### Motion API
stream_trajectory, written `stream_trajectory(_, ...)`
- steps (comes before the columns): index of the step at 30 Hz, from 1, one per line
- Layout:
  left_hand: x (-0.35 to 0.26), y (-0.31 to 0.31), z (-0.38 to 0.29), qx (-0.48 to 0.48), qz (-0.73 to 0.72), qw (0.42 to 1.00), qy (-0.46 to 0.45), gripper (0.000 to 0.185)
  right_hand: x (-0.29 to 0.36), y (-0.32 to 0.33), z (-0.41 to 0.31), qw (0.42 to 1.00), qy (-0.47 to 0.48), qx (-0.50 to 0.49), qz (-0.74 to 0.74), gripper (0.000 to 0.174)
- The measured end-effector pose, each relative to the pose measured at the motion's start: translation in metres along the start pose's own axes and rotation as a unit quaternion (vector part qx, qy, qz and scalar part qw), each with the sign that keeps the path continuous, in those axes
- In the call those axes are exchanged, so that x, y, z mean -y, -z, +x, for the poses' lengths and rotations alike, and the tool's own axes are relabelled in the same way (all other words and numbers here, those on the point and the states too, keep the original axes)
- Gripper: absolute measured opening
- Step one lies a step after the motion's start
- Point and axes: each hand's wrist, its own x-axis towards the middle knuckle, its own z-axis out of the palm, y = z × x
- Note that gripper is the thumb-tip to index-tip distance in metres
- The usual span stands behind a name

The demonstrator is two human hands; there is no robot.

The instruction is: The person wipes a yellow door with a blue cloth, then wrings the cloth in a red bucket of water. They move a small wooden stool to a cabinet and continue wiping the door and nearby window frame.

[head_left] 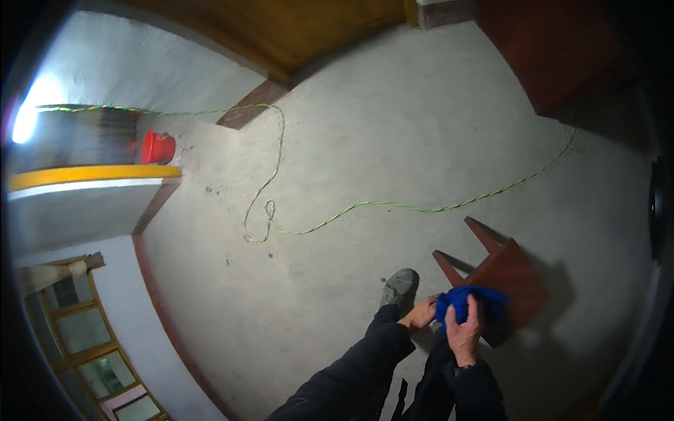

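Note:
A blue cloth (463,302) is bunched up in both of my hands over a reddish-brown wooden stool (518,284). My left hand (420,314) grips the cloth's left edge, its fingertips partly hidden. My right hand (464,331) holds the near side of the cloth, with thumb and fingers pressed into it. The stool stands on the floor at the lower right, two of its legs pointing to the upper left. Whether the cloth touches the seat cannot be told.
A twisted yellow-green cord (368,202) lies across the concrete floor, with a small loop near the middle. A red bucket (159,148) stands at the upper left. A dark red piece of furniture (553,58) is at the upper right. My grey shoe (401,288) is beside the stool.

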Motion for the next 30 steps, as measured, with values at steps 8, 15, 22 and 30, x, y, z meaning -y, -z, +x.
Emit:
stream_trajectory(8, 0.029, 0.005, -0.037, 0.005, 0.157, 0.974, -0.165, 0.025, -0.018, -0.007, -0.027, 0.995, -0.048, 0.044, 0.077, 0.050)
stream_trajectory(15, -0.014, -0.008, -0.065, -0.153, -0.026, 0.955, 0.253, 0.036, -0.057, 0.066, -0.109, 0.894, -0.322, 0.202, 0.236, 0.069)
stream_trajectory(22, -0.069, -0.034, -0.030, -0.277, 0.189, 0.941, -0.043, 0.041, -0.067, 0.160, -0.101, 0.842, -0.334, -0.130, 0.403, 0.043)
stream_trajectory(30, -0.151, -0.088, 0.074, -0.137, 0.530, 0.799, -0.247, 0.059, -0.160, 0.155, -0.053, 0.856, -0.432, -0.247, 0.141, 0.036)
